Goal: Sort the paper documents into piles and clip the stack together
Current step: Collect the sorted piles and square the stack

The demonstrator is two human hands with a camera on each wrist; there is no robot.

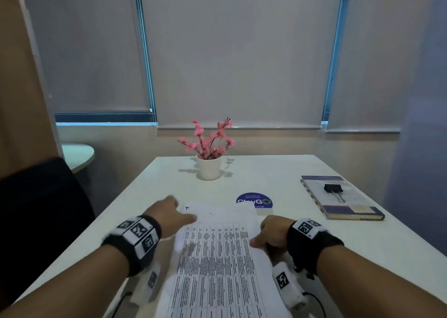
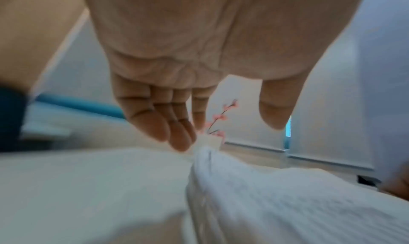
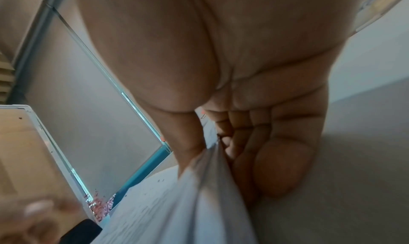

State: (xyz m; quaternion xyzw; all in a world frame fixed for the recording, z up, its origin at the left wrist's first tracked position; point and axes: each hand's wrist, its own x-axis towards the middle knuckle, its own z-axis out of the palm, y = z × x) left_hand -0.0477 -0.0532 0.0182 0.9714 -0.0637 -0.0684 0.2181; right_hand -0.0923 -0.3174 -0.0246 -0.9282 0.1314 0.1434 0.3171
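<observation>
A stack of printed paper documents (image 1: 217, 257) with table text lies on the white table (image 1: 278, 179) in front of me. My right hand (image 1: 268, 235) pinches the stack's right edge between thumb and curled fingers; in the right wrist view the paper documents (image 3: 199, 195) run up into the right hand's (image 3: 218, 143) grip. My left hand (image 1: 174, 212) hovers over the stack's far left corner, blurred, fingers straight and relaxed; the left wrist view shows the left hand (image 2: 219, 125) above the paper documents (image 2: 265, 195), holding nothing. A black binder clip (image 1: 333, 189) rests on a book at the right.
A book (image 1: 343, 201) lies at the table's right side. A round purple sticker (image 1: 254, 200) sits just beyond the papers. A white pot of pink flowers (image 1: 208, 158) stands at the table's far middle. A black chair (image 1: 36, 208) is at the left.
</observation>
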